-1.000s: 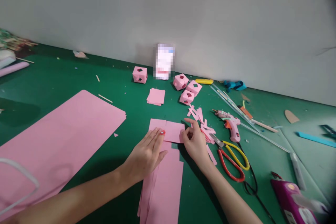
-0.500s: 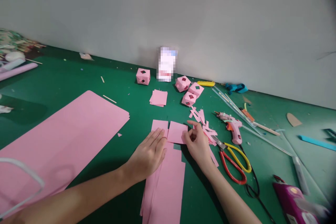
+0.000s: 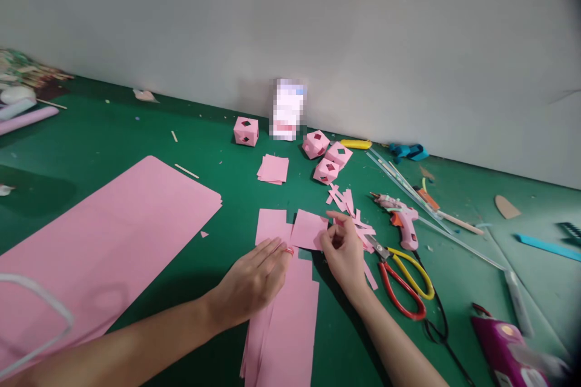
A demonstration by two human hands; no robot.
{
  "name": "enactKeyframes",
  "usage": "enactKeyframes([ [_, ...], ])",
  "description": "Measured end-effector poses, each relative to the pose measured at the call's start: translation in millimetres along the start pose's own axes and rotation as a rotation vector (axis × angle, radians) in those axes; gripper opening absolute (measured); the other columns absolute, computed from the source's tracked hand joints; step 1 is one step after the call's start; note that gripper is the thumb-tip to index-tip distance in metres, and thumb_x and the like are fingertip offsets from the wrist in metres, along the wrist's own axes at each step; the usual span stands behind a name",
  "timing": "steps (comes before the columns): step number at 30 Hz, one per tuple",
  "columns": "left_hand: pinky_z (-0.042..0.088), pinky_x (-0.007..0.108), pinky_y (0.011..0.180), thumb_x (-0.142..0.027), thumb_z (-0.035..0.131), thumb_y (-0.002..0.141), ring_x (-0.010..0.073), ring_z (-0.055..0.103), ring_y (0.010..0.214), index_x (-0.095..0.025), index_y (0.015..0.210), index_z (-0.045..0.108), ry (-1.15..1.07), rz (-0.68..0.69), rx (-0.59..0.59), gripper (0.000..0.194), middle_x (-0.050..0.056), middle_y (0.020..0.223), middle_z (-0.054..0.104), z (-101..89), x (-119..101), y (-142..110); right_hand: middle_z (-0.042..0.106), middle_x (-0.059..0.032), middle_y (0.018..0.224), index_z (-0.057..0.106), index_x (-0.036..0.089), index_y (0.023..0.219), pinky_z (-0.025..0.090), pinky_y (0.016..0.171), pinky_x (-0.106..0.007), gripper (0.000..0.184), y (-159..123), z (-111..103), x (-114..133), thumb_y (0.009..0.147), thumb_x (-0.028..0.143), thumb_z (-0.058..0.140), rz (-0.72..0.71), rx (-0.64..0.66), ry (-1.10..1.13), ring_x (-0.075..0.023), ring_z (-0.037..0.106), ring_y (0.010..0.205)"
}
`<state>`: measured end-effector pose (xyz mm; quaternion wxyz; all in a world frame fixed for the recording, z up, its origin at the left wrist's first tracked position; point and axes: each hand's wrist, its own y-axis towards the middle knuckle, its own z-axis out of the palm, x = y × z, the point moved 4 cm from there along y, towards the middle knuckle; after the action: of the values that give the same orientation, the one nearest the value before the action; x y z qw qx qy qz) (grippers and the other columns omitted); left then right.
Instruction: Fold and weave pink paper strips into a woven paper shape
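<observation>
You had your left hand (image 3: 254, 278) laid flat, palm down, its fingers stretched out and pressed onto the far ends of the long pink strips (image 3: 293, 326) rather than closed around anything. Your right hand (image 3: 342, 248) had the right side of a pink square (image 3: 308, 231) between thumb and curled fingers, with one finger reaching out by its upper corner; the exact contact was partly hidden. That square lay at the far end of the strips, just beside your left fingertips, and looked fully separate, though I could not tell whether its lower left corner touched the paper beneath.

Judging by what lay on the green table (image 3: 190, 133), a fair amount was done: four pink boxes with cut-out holes stood made up, one (image 3: 246, 132) apart and three (image 3: 326, 170) clustered, and a small pile of squares (image 3: 275, 169) sat beyond your hands. Narrow offcuts (image 3: 336, 195) lay near the scissors (image 3: 382, 252), which rested out of your grasp, as did the glue gun (image 3: 399, 217). Plenty appeared left: the long strips were uncut along most of their length, and the big pink sheets (image 3: 113, 224) at your left looked whole.
</observation>
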<state>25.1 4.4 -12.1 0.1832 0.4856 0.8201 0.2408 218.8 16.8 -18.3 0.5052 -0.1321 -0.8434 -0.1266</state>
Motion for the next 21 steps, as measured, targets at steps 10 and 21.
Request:
enactKeyframes([
  [10, 0.055, 0.038, 0.094, -0.020, 0.049, 0.094, 0.0210, 0.063, 0.108, -0.015, 0.125, 0.045, -0.494, -0.529, 0.017, 0.031, 0.013, 0.114, 0.063, -2.9, 34, 3, 0.047, 0.0066, 0.063, 0.041, 0.022, 0.125, 0.036, 0.045, -0.021, 0.035, -2, -3, 1, 0.093, 0.032, 0.052, -0.037, -0.004, 0.312, -0.0103, 0.044, 0.049],
  [21, 0.053, 0.034, 0.090, -0.029, 0.034, 0.101, 0.0200, 0.065, 0.105, -0.020, 0.119, 0.055, -0.874, -0.694, 0.012, 0.029, 0.008, 0.111, 0.068, -7.9, 42, 3, 0.050, 0.0043, 0.073, 0.031, 0.029, 0.138, 0.049, 0.053, -0.024, 0.050, -25, 18, 17, 0.094, 0.026, 0.053, -0.222, 0.201, 0.352, -0.0103, 0.055, 0.055],
])
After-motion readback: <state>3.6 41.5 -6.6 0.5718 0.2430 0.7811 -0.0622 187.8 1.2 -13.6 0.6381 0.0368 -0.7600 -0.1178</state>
